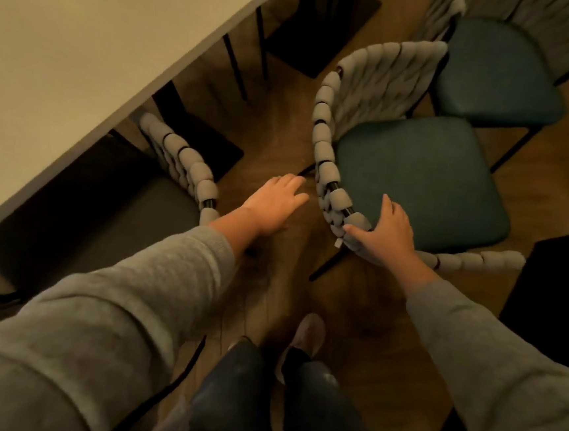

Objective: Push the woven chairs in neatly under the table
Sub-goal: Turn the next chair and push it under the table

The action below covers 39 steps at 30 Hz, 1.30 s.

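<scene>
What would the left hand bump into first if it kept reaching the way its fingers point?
Probably the woven backrest of the nearest green-seated chair, just ahead of the left hand; the right hand grips that same backrest. Depth is unclear from one view.

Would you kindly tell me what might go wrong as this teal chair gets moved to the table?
The middle chair has its woven back towards the table; pushed without turning, it will probably not tuck in neatly.
Only the right hand holds it, while the left hand touches nothing; it could swing into the far chair close behind.
</scene>
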Tool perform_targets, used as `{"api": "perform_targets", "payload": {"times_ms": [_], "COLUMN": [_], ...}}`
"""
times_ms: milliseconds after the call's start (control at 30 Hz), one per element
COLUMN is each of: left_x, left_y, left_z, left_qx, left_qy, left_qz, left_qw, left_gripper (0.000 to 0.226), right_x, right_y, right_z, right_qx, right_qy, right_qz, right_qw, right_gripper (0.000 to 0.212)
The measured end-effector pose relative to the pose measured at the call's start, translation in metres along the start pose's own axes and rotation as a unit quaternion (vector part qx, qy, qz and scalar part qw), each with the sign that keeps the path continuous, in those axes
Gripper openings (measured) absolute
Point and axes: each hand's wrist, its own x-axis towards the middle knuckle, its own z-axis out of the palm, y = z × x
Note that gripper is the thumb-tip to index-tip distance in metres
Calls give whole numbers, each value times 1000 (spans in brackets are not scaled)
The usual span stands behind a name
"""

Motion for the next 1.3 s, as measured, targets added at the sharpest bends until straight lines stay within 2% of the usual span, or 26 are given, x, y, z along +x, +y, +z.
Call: {"api": "perform_targets", "payload": {"times_ms": [100,200,300,433,533,633,700,900,1167,1300], "left_x": [43,84,136,196,232,249,251,221,147,97], "left_y": [-7,-21,-43,-66,-83,-96,-95,-72,-11,42], "left_z": [-17,-28,-35,-44,-40,-28,-27,-18,22,45], "left_qx": [39,96,177,267,299,278,254,248,213,178], "left_qy": [-2,1,-14,-72,-80,-77,-67,-83,-64,-51], "left_qz": [12,49,80,120,213,284,290,259,230,206], "left_qw": [999,994,981,954,927,914,920,930,948,961], "left_gripper": [69,73,67,59,56,46,37,29,28,27], "right_x": [23,47,79,110,111,116,118,91,10,-50], "right_y": [-12,-37,-66,-88,-91,-92,-90,-75,-26,12], "right_z": [-2,-1,-3,9,32,40,39,48,68,73], "right_qx": [16,45,103,174,108,62,49,50,51,9], "right_qy": [-22,-55,-65,-102,-71,-25,-16,-23,-60,-99], "right_qz": [8,33,64,107,124,105,98,70,30,10], "right_qw": [1000,997,991,974,984,992,994,996,996,995], "right_gripper": [111,102,94,85,72,54,48,39,43,51]}}
